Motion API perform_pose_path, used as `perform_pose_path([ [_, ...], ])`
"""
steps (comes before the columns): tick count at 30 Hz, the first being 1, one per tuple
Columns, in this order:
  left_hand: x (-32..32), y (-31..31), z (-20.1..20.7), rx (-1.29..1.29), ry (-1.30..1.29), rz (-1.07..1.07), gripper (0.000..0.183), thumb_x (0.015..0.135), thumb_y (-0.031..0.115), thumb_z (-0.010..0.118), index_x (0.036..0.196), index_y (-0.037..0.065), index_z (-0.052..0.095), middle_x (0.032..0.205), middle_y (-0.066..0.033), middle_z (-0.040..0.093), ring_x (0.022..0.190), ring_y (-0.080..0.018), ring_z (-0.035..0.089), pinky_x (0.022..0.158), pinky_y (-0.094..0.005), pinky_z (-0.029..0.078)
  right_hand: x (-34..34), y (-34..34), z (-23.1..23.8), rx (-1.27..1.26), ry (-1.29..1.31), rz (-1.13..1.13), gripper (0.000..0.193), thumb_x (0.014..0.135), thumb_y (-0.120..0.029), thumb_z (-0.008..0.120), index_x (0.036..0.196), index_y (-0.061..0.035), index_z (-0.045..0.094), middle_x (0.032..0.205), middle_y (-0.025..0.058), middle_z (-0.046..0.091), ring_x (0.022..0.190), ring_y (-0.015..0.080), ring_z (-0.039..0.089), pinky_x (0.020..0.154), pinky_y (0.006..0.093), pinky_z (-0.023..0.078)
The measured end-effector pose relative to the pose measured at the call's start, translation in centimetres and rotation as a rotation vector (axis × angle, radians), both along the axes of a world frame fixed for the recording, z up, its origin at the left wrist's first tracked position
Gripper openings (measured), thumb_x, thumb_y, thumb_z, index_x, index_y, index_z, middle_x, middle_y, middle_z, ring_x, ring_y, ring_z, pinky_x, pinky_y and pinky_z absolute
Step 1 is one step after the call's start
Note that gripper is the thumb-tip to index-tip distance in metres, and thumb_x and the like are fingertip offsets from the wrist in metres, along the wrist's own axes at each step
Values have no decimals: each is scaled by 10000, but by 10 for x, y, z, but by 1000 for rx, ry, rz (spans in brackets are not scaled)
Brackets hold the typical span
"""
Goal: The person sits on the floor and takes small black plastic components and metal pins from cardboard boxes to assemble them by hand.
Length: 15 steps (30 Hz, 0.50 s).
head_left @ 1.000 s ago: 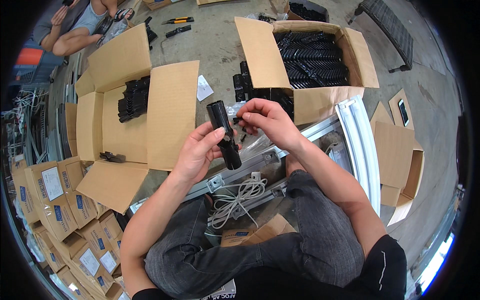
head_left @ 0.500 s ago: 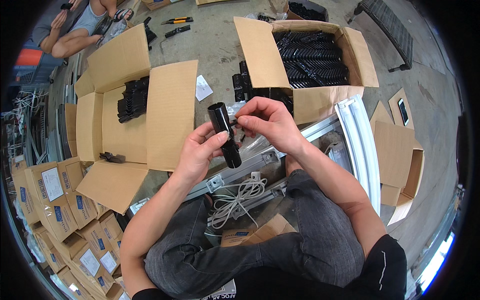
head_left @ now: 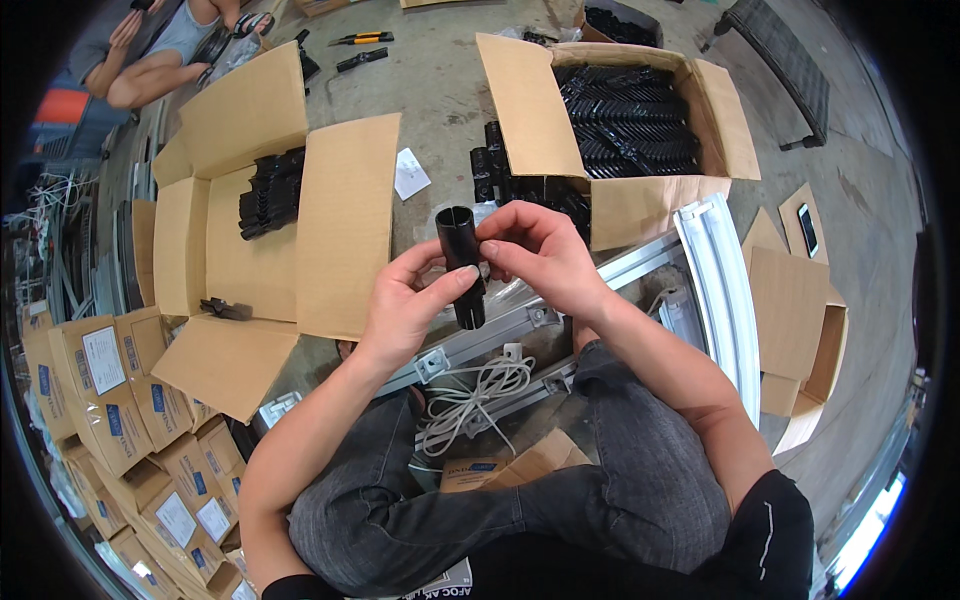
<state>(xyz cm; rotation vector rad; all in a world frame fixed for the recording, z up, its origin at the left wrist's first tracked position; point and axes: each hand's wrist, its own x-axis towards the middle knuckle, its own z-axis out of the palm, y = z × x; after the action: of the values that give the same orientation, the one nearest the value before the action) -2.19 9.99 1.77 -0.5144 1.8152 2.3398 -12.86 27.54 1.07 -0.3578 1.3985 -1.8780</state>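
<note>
A glossy black tube joint [head_left: 458,238] stands nearly upright before me, its slotted open end on top. My left hand [head_left: 412,300] is wrapped round its lower half, with the thumb across the front. Close against the tube's right side, my right hand [head_left: 540,255] is closed, thumb and forefinger pinched together at its wall. Whatever lies between those fingertips is hidden. Below my hands are white metal rails [head_left: 500,335] and a coil of white cable [head_left: 480,400].
An open carton [head_left: 345,230] at left holds a few black parts [head_left: 272,195]. Another carton [head_left: 650,210] at right is packed with black parts [head_left: 630,120]. Stacked cartons [head_left: 110,410] rise at lower left. A phone [head_left: 807,230] lies on cardboard. Another person [head_left: 150,75] sits at far left.
The tube has shifted slightly right and become more upright in my left hand. My right fingertips have come in against its side; a small dark piece seen between them earlier is now hidden.
</note>
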Motion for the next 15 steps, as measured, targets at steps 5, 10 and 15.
perform_pose_path([
  [5, 0, 4, 3, 2, 21, 24, 377, 902, 90, 725, 1247, -12, 611, 1068, -48, 692, 926, -83, 644, 812, -240, 533, -2, 3, -4, -16, -48, 20, 103, 919, -61, 681, 970, -7, 610, 826, 26, 656, 709, 82, 624, 625, 235, 501],
  [10, 0, 6, 9, -47, 26, 20, 409, 895, 103, 739, 1259, -18, 601, 1058, -52, 698, 906, -82, 651, 795, -231, 527, -1, 4, -16, -77, -110, 63, 107, 910, -61, 695, 953, -15, 609, 814, 21, 644, 693, 83, 601, 626, 240, 493],
  [15, -1, 7, 16, -38, -55, -7, 402, 883, 78, 741, 1254, 3, 605, 1038, -40, 692, 897, -89, 652, 779, -238, 520, 1, 4, -11, -77, -153, 17, 85, 893, -6, 673, 952, -18, 613, 801, 9, 628, 710, 86, 596, 641, 249, 488],
])
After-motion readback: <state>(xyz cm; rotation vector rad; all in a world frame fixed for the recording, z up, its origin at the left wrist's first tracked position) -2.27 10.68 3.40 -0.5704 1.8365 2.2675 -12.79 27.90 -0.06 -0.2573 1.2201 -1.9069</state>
